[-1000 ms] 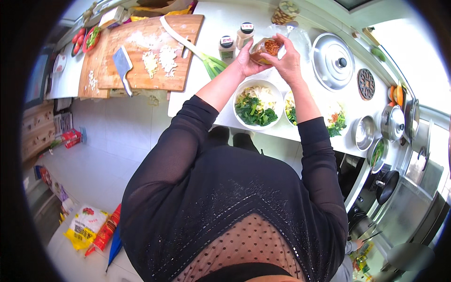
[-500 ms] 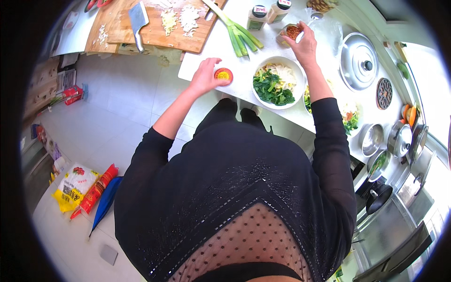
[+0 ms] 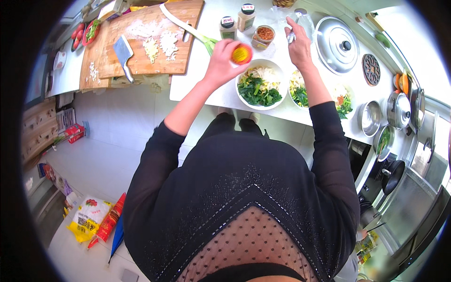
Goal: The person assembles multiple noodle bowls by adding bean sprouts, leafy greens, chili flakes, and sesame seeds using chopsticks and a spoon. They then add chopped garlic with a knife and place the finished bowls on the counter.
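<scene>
White counter (image 3: 221,94); left fingers (image 3: 224,55) gripping orange lid (image 3: 241,54).

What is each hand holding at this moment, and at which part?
The left hand grips a round orange lid by its rim. The right hand holds a small spoon by its handle.

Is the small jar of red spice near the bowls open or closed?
Open: the spice jar shows red flakes, and the left hand holds its orange lid.
</scene>
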Tool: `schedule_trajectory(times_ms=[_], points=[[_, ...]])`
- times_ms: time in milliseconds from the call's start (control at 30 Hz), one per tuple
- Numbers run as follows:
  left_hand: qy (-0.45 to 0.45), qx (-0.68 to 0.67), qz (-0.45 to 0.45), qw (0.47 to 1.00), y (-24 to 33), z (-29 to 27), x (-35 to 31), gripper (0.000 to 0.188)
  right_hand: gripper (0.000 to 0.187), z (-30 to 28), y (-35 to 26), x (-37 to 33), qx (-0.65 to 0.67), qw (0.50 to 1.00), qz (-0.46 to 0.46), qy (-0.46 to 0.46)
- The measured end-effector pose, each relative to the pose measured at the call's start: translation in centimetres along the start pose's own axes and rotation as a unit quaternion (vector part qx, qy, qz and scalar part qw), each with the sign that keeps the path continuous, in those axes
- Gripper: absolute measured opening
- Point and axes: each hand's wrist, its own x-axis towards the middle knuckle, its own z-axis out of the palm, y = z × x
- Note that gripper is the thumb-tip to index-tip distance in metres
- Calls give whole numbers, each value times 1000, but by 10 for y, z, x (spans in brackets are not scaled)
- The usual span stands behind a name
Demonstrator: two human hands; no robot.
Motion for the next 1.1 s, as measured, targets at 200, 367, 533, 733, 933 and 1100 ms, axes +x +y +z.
schedule_trajectory(times_ms=[200, 367, 533, 733, 933, 1100], points=[[-79, 98, 25, 992, 1, 65, 110, 66, 38, -61, -36, -23, 78, 994, 25, 79], [-149, 76, -67, 984, -4, 79, 117, 57, 43, -85, -49, -53, 202, 968, 102, 106], [-128, -8, 41, 991, -13, 74, 112, 59, 43, -93, -49, -66, 196, 972, 42, 125], [-119, -3, 34, 992, -20, 76, 107, 59, 39, -87, -42, -67, 151, 967, 138, 151], [-140, 24, 88, 986, -26, 82, 111, 55, 26, -69, -40, -63, 293, 917, 155, 224], [-146, 11, 79, 986, -40, 82, 108, 73, 23, -69, -40, -63, 337, 897, 195, 208]])
